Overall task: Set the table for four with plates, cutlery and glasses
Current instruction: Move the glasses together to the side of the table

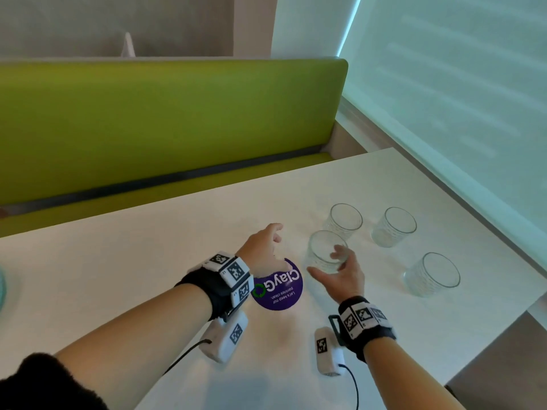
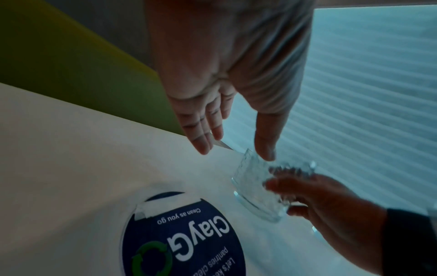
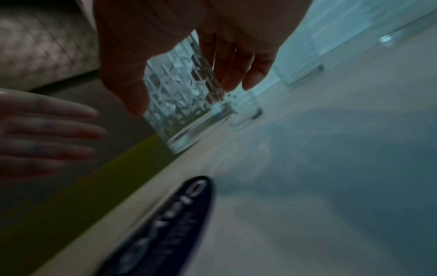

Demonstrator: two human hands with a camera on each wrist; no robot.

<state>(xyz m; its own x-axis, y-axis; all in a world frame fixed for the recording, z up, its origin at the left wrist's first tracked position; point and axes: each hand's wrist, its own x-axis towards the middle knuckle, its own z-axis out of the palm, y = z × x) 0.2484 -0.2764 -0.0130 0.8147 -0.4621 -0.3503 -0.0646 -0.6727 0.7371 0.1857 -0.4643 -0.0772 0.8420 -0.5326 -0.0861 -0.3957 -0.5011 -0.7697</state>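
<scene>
R fingers (image 1: 340,252) curl round glass (image 1: 325,253), lifted near table (image 1: 148,261) centre by sticker (image 1: 278,288); 3 glasses (image 1: 393,226) at right edge. L hand (image 1: 263,247) spread, empty. Risk: textured glass slips in a loose grip, or clips neighbour.

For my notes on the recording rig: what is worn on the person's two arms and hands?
Both hands are bare. Each wrist carries a black band with white blocks printed with black square markers. Under each wrist hangs a white camera unit with a black cable. A dark sleeve covers the left upper arm.
</scene>
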